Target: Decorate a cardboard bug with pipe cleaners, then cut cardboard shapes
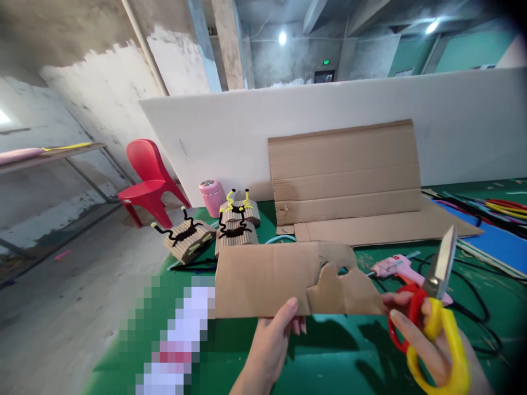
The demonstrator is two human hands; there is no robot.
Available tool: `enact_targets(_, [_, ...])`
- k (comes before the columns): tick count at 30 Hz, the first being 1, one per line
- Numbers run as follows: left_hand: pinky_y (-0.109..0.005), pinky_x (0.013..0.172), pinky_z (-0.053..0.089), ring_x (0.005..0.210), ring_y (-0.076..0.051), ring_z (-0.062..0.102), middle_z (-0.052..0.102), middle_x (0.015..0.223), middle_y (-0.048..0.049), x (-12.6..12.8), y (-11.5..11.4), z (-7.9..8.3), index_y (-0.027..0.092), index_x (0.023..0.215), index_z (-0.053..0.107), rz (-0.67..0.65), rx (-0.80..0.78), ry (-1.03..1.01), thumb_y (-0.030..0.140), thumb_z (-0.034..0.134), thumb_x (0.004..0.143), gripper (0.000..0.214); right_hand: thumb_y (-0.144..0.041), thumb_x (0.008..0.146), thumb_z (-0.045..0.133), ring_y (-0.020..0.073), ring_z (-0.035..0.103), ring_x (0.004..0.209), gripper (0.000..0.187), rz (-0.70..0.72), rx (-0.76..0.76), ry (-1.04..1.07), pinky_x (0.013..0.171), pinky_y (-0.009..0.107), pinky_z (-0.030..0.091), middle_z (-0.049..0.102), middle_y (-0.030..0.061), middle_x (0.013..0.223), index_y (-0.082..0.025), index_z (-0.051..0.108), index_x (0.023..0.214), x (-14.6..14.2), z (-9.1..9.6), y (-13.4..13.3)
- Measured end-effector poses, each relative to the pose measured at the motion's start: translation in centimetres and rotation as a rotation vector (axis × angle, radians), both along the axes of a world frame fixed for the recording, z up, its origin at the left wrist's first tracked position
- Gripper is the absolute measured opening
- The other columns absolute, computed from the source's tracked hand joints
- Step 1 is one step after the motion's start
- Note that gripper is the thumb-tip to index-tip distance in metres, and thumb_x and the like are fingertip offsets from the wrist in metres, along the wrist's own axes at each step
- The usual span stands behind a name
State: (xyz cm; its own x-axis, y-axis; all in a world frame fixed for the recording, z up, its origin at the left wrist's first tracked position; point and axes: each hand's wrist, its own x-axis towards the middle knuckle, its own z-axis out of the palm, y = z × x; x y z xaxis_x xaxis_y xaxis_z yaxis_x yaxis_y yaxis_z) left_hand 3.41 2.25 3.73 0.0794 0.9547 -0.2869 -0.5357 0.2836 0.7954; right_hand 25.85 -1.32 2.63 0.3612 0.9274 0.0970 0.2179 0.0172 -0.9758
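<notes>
My left hand point(274, 337) grips a flat piece of brown cardboard point(263, 280) by its lower edge, thumb on the front and fingers behind. The right part of the cardboard is cut or torn, with a ragged flap and a small hole. My right hand point(428, 334) is closed round scissors point(442, 329) with red and yellow handles, their blades pointing up. Its fingertips touch the cardboard's right corner. Just behind the scissors, a pink glue gun point(397, 267) lies on the green table point(329, 365).
Several corrugated cardboard crafts point(187, 241) with pipe-cleaner feelers stand at the left back, near a pink canister point(212, 197). A large folded cardboard sheet point(346, 170) leans on a white panel point(214, 131). A black cord point(473, 310) and pipe cleaners point(508, 207) lie rightward. A red chair point(146, 170) stands beyond.
</notes>
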Motion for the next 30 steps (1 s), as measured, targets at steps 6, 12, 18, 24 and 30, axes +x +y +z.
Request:
enact_targets(6, [-0.024, 0.049, 0.039, 0.043, -0.011, 0.047, 0.047, 0.038, 0.0021, 0.1, 0.2, -0.3, 0.015, 0.041, 0.053, 0.06, 0.005, 0.103, 0.03, 0.071, 0.059, 0.03, -0.039, 0.068, 0.063, 0.0253, 0.064, 0.081, 0.024, 0.025, 0.023, -0.003, 0.071, 0.032, 0.054, 0.065, 0.007, 0.082, -0.023, 0.053, 0.082, -3.5, 0.5, 0.7])
enact_targets(12, [-0.024, 0.046, 0.042, 0.052, -0.013, 0.053, 0.061, 0.061, -0.0013, 0.3, 0.7, -0.2, 0.013, 0.074, 0.062, 0.276, 0.018, 0.173, 0.027, 0.073, 0.059, 0.024, -0.046, 0.069, 0.062, 0.0232, 0.063, 0.069, 0.027, 0.062, -0.005, -0.011, 0.063, 0.031, 0.056, 0.063, 0.0057, 0.074, -0.023, 0.051, 0.08, -5.2, 0.2, -0.1])
enact_targets(18, [-0.024, 0.048, 0.045, 0.054, -0.014, 0.056, 0.063, 0.061, -0.0039, 0.4, 0.4, -1.1, 0.011, 0.067, 0.061, 0.29, 0.072, 0.333, 0.031, 0.07, 0.064, 0.022, -0.037, 0.066, 0.066, 0.0193, 0.064, 0.064, 0.029, 0.092, 0.017, -0.073, 0.056, 0.024, 0.056, 0.062, 0.0041, 0.073, -0.021, 0.05, 0.085, -5.0, -0.1, -0.7])
enact_targets(24, [-0.024, 0.048, 0.047, 0.053, -0.016, 0.058, 0.064, 0.056, -0.0051, 0.8, 0.1, -0.7, 0.01, 0.064, 0.063, 0.298, 0.084, 0.425, 0.033, 0.069, 0.062, 0.024, -0.04, 0.065, 0.066, 0.0219, 0.066, 0.065, 0.025, 0.008, -0.006, 0.01, 0.06, 0.027, 0.058, 0.065, 0.0026, 0.072, -0.022, 0.057, 0.078, -5.3, 0.3, -1.4])
enact_targets(30, [-0.024, 0.045, 0.047, 0.049, -0.016, 0.058, 0.065, 0.053, -0.005, 1.4, -0.1, -0.4, 0.011, 0.063, 0.062, 0.302, 0.094, 0.42, 0.035, 0.07, 0.059, 0.025, -0.044, 0.065, 0.066, 0.0264, 0.066, 0.082, 0.028, -0.069, -0.051, 0.083, 0.066, 0.027, 0.059, 0.07, 0.0036, 0.085, -0.025, 0.059, 0.084, -4.5, 0.7, -2.2])
